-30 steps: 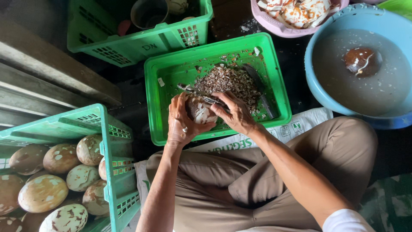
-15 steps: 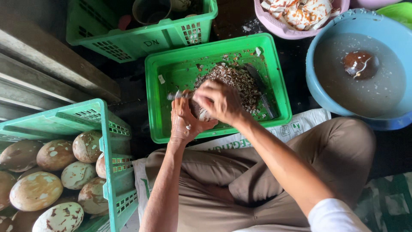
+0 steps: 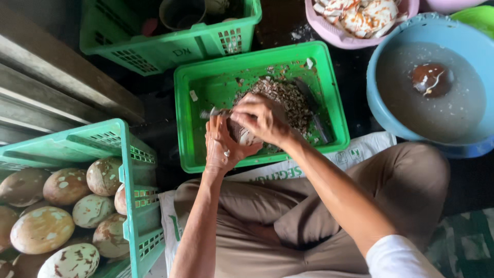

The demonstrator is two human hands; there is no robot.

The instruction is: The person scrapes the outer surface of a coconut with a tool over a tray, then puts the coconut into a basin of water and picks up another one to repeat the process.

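My left hand [image 3: 222,146] cups a round coconut [image 3: 241,135], brown and partly scraped white, over the green tray [image 3: 198,154]. My right hand [image 3: 260,118] grips a small knife [image 3: 210,114] whose blade pokes out to the left, pressed against the coconut's top. Most of the coconut is hidden by my fingers. A heap of brown shavings [image 3: 288,100] lies in the tray under my hands, with a dark long blade [image 3: 314,110] resting beside it.
A teal crate [image 3: 136,170] at lower left holds several mottled coconuts [image 3: 43,229]. A blue basin [image 3: 383,121] of cloudy water with a brown coconut [image 3: 431,80] sits at right. Pink bowl [image 3: 334,36] with white pieces and another green crate [image 3: 170,49] lie at the back.
My hands and the coconut have shifted slightly left over the tray. My right hand has turned over the coconut's top, and the knife tip now shows to the left.
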